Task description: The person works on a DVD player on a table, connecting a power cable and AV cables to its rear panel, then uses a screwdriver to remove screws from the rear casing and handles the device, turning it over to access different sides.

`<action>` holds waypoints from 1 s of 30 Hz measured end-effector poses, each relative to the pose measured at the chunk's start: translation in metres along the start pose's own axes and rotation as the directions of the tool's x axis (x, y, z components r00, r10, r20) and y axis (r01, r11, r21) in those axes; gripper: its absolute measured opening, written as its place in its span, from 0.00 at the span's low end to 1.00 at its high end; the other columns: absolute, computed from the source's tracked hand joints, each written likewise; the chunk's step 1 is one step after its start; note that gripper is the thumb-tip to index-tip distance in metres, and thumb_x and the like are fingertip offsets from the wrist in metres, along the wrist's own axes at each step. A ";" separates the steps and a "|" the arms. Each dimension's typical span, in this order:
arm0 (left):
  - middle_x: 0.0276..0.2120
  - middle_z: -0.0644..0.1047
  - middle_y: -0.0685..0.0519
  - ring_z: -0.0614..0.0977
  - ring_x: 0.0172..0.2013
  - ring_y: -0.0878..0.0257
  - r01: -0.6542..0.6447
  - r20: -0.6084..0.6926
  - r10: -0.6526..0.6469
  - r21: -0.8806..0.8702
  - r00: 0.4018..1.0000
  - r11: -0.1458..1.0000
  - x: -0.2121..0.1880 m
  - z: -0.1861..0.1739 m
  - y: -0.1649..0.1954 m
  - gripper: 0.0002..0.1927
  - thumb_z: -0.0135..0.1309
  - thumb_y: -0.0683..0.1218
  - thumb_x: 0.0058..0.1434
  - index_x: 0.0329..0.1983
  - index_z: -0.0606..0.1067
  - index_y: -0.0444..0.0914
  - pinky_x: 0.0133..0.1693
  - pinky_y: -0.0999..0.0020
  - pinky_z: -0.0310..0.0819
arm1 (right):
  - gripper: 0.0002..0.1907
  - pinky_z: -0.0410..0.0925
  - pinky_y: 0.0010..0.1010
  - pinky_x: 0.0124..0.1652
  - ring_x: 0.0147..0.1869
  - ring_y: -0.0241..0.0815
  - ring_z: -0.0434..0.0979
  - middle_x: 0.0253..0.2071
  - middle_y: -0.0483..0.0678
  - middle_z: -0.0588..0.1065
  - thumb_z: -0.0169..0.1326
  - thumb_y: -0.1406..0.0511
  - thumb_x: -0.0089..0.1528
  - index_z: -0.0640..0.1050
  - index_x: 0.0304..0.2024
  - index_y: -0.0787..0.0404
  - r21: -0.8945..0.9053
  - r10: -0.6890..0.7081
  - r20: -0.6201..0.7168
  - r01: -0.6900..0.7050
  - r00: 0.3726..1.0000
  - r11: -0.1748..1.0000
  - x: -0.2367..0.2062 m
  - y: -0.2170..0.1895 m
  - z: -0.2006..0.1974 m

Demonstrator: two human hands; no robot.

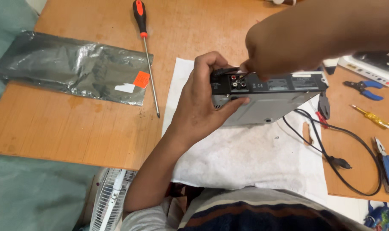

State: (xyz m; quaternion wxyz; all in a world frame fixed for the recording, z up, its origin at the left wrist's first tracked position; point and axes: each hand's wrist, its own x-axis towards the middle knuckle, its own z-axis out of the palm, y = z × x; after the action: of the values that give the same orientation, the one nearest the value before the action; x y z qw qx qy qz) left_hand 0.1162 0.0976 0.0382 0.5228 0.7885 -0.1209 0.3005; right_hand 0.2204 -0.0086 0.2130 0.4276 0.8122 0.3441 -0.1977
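Observation:
My left hand (201, 100) grips the left end of a flat grey and black electronic box (271, 100), tilted up on its edge over a white cloth (245, 158). The box's back panel with small round sockets (238, 81) faces me. Over that panel my right hand (262, 57) is closed, fingers pinched at the top edge near the sockets and a black cable end (222, 71). What the fingers pinch is hidden. A black power cord (344, 162) trails from the box to the right.
On the wooden table (74, 128) lie a long orange-handled screwdriver (145, 47) and a silver plastic bag (74, 68) at left. Blue-handled pliers (367, 89), a yellow screwdriver (371, 116) and more pliers (388, 164) lie at right. A white fan (111, 199) stands below the table edge.

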 end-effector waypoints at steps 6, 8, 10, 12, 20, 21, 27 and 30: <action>0.50 0.76 0.47 0.83 0.52 0.55 -0.022 0.007 0.022 -0.037 1.000 0.999 -0.001 0.005 0.000 0.40 0.73 0.47 0.59 0.62 0.56 0.36 0.56 0.62 0.79 | 0.15 0.74 0.39 0.35 0.35 0.47 0.81 0.30 0.46 0.78 0.51 0.52 0.67 0.78 0.47 0.53 -0.110 -0.229 -0.353 0.203 0.907 0.973 -0.005 0.001 0.015; 0.49 0.75 0.47 0.82 0.51 0.56 -0.001 0.000 0.001 -0.039 1.000 0.999 -0.001 0.006 -0.001 0.41 0.74 0.47 0.58 0.62 0.56 0.36 0.54 0.63 0.80 | 0.16 0.75 0.38 0.35 0.37 0.45 0.81 0.33 0.42 0.77 0.52 0.55 0.64 0.75 0.53 0.47 -0.265 -0.332 -0.405 0.238 0.852 0.934 -0.008 0.004 0.020; 0.48 0.73 0.46 0.81 0.48 0.56 0.023 -0.018 -0.023 -0.008 1.000 1.000 -0.002 0.008 -0.001 0.43 0.75 0.48 0.56 0.62 0.55 0.36 0.51 0.64 0.80 | 0.24 0.75 0.36 0.35 0.39 0.43 0.81 0.35 0.38 0.76 0.54 0.59 0.62 0.71 0.62 0.40 -0.441 -0.398 -0.367 0.220 0.841 0.870 -0.008 0.006 0.023; 0.48 0.74 0.47 0.81 0.49 0.57 -0.002 -0.014 0.002 -0.001 1.000 1.000 -0.002 0.008 -0.002 0.43 0.75 0.47 0.56 0.62 0.55 0.37 0.51 0.63 0.79 | 0.14 0.74 0.33 0.31 0.40 0.43 0.80 0.33 0.41 0.74 0.56 0.59 0.58 0.74 0.47 0.48 -0.600 -0.617 -0.412 0.310 0.671 0.737 -0.006 0.008 0.024; 0.46 0.75 0.49 0.80 0.45 0.60 0.071 0.000 -0.071 -0.079 0.997 0.994 -0.001 0.009 -0.002 0.41 0.72 0.41 0.57 0.62 0.55 0.39 0.49 0.65 0.78 | 0.07 0.67 0.36 0.41 0.40 0.45 0.71 0.32 0.43 0.65 0.55 0.66 0.61 0.72 0.38 0.60 -0.954 -0.949 -0.148 0.214 0.277 0.211 0.022 0.024 0.027; 0.46 0.74 0.49 0.80 0.45 0.60 0.075 0.002 -0.075 -0.084 0.997 0.994 0.000 0.008 -0.001 0.40 0.71 0.40 0.57 0.62 0.56 0.40 0.49 0.65 0.78 | 0.06 0.66 0.37 0.43 0.41 0.46 0.71 0.33 0.44 0.65 0.55 0.67 0.61 0.72 0.38 0.61 -0.968 -0.958 -0.080 0.207 0.276 0.141 0.024 0.026 0.028; 0.50 0.75 0.48 0.80 0.50 0.57 0.043 0.062 -0.042 -0.023 0.997 0.999 0.008 -0.004 0.013 0.31 0.68 0.37 0.52 0.58 0.68 0.36 0.51 0.66 0.76 | 0.14 0.65 0.38 0.46 0.42 0.46 0.71 0.38 0.45 0.64 0.52 0.63 0.58 0.70 0.44 0.62 -0.992 -0.971 -0.086 0.073 0.225 0.105 0.033 0.036 0.031; 0.52 0.76 0.49 0.81 0.50 0.60 0.060 0.040 -0.055 -0.133 0.998 0.989 0.012 -0.003 0.019 0.20 0.59 0.32 0.58 0.55 0.73 0.33 0.51 0.69 0.76 | 0.19 0.64 0.36 0.47 0.50 0.44 0.70 0.40 0.44 0.65 0.54 0.62 0.54 0.69 0.47 0.60 -0.984 -0.967 -0.178 -0.029 0.180 0.175 0.032 0.038 0.036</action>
State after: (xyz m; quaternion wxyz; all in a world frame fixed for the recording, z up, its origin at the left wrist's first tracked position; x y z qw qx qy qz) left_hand 0.1149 0.0941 0.0603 0.5806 0.7602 -0.1275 0.2623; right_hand 0.2691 -0.0410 0.1941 0.4045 0.2195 0.8394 0.2892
